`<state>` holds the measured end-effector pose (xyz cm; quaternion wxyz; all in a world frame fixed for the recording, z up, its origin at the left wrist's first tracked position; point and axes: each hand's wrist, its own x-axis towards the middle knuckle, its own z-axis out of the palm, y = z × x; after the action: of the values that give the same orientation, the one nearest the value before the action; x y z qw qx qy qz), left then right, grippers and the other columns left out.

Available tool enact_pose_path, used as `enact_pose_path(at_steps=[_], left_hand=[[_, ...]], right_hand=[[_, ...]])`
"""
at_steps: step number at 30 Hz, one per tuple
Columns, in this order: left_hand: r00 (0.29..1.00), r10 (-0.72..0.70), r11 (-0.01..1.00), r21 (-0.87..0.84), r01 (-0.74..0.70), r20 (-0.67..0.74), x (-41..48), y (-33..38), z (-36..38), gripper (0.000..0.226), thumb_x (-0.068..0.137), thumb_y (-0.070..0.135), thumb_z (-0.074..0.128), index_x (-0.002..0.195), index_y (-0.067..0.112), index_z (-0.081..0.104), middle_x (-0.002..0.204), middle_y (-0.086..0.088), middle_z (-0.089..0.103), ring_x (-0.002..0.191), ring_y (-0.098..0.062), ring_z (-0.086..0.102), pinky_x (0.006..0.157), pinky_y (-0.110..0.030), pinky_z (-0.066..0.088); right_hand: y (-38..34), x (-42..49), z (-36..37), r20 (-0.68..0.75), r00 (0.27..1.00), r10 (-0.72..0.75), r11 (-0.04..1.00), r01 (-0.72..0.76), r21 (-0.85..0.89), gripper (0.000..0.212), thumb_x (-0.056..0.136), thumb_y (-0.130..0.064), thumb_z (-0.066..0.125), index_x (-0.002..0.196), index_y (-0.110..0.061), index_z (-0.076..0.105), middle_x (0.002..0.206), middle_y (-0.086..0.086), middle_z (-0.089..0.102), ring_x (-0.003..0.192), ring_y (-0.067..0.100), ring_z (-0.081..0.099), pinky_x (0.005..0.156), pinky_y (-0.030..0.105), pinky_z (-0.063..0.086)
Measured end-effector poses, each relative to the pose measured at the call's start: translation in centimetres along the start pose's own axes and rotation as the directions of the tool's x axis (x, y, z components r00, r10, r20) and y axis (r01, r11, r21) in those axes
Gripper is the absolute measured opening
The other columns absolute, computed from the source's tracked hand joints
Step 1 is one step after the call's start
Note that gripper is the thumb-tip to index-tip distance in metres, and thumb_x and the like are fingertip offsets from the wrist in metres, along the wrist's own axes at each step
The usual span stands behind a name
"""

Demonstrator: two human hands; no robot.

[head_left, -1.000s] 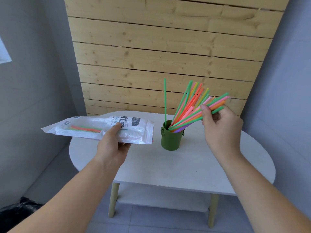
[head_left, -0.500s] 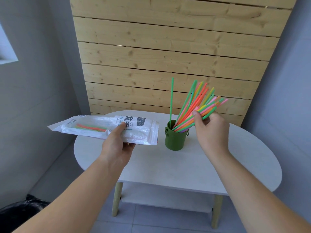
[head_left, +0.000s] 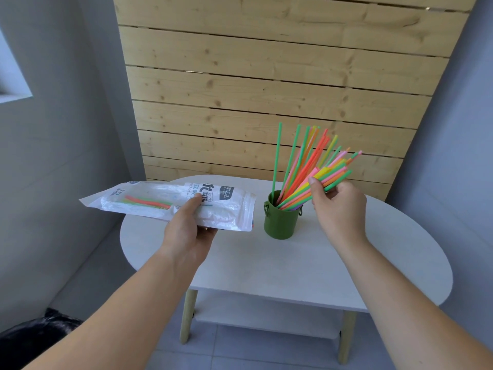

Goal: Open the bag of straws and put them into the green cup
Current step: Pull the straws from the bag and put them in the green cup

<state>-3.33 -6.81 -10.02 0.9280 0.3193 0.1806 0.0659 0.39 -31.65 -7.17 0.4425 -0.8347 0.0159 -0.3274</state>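
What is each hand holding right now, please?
Left hand: grips the straw bag.
Right hand: grips a bunch of straws, lower ends in the green cup.

Green cup (head_left: 280,222) stood upright, bright straws (head_left: 298,193) fanned from it leaning right, clear bag (head_left: 149,194) level just left, few straws inside

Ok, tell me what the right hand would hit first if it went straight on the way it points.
Probably the upright straws in the cup, just beyond the bundle that the right hand grips; past them, the wooden wall. Depth is hard to judge.
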Motion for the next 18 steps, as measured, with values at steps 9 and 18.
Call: enact_pose_path(at_steps=[9,18], left_hand=[[1.0,-0.006,1.0,0.014,0.006,0.017,-0.2,-0.2,0.3,0.027,0.097,0.01,0.067,0.124,0.008,0.067,0.113,-0.008,0.08,0.101,-0.023,0.078,0.082,-0.038,0.065],[1.0,0.001,1.0,0.018,-0.002,0.021,-0.3,0.1,0.1,0.022,0.097,0.01,0.067,0.12,0.009,0.068,0.11,-0.007,0.081,0.099,-0.023,0.079,0.079,-0.037,0.065]], right_hand=[[0.2,-0.7,-1.0,0.127,0.99,0.054,0.998,-0.059,0.031,0.028,0.086,-0.043,0.073,0.067,-0.026,0.063,0.065,-0.006,0.069,0.069,0.015,0.068,0.061,0.026,0.043],[0.7,-1.6,-1.1,0.352,0.918,0.184,0.976,-0.128,-0.176,0.033,0.077,-0.047,0.081,0.088,-0.024,0.059,0.078,-0.007,0.068,0.075,0.009,0.067,0.06,0.031,0.051]])
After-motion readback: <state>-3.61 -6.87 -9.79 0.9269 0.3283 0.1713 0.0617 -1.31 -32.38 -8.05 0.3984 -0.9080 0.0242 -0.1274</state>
